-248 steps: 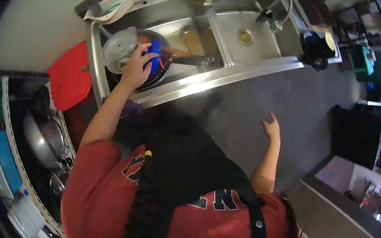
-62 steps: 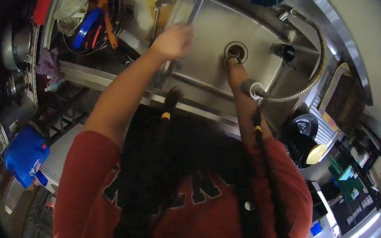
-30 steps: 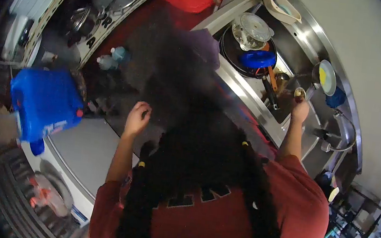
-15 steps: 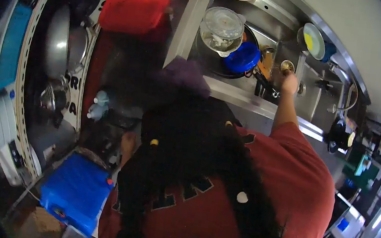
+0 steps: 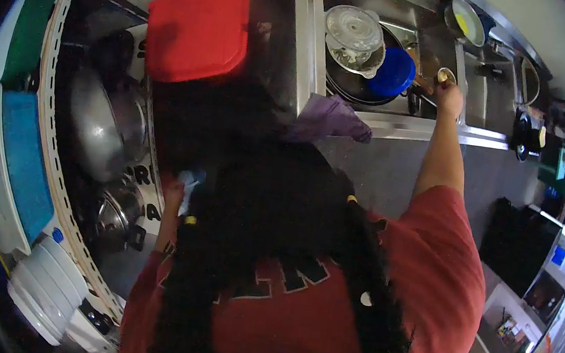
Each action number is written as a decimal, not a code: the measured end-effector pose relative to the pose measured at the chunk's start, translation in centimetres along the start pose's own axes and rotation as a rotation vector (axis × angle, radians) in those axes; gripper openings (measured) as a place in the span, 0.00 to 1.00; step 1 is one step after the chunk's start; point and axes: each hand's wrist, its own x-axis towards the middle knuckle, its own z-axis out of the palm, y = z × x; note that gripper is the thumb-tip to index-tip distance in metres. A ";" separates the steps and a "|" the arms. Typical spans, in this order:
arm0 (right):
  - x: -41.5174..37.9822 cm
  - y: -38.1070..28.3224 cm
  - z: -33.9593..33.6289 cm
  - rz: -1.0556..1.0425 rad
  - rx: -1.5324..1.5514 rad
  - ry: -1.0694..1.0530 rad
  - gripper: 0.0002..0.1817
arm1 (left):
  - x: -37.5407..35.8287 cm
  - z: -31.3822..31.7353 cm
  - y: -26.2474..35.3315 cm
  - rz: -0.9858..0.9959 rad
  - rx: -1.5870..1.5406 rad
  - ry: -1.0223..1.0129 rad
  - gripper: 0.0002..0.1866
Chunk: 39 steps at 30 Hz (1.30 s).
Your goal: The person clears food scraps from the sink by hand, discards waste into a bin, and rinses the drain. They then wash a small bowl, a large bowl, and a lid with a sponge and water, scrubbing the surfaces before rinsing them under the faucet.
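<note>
My right hand reaches over the sink, its fingers closed on a small round metal cup-like thing. Left of it in the basin are a blue round lid or bowl and a clear lidded container, both over a dark pan. At the left, low down, my left hand is right beside a pale blue bottle. Its fingers are dim and blurred, and I cannot tell whether they grip the bottle. A purple cloth hangs over the sink's front edge.
A red bin lid stands left of the sink. The left shelf bears metal bowls, a pot, a blue tub and stacked white containers. A bowl with something yellow sits at the sink's back edge.
The view has shifted, showing more of the left shelf. My left hand has moved toward the pale blue bottle. My right hand still holds the metal thing over the sink, nearer the blue lid or bowl.
</note>
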 end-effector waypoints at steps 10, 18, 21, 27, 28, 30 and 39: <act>-1.7 0.3 0.4 0.077 0.155 -0.001 0.18 | 5.3 -22.2 8.8 -0.270 -0.950 0.233 0.10; -3.1 1.2 2.5 -0.044 0.191 0.178 0.13 | 9.2 -28.1 14.1 0.026 -0.678 0.134 0.09; -2.8 1.3 1.8 -0.034 0.153 0.178 0.13 | 11.5 -32.3 16.6 0.125 -0.708 0.185 0.08; -2.4 -2.6 -4.0 -0.200 0.338 0.156 0.09 | 17.7 -37.6 22.6 0.498 -0.849 0.327 0.07; -2.6 -4.5 -5.4 -0.241 0.428 0.162 0.09 | 18.4 -38.5 23.7 0.508 -0.928 0.251 0.07; -2.8 -8.8 -8.8 -0.279 0.519 0.170 0.09 | 19.8 -40.7 25.9 0.563 -1.056 0.139 0.07; -6.9 -34.7 -13.4 -0.798 0.765 -0.135 0.14 | 29.7 -46.8 25.2 0.492 -1.722 -0.483 0.24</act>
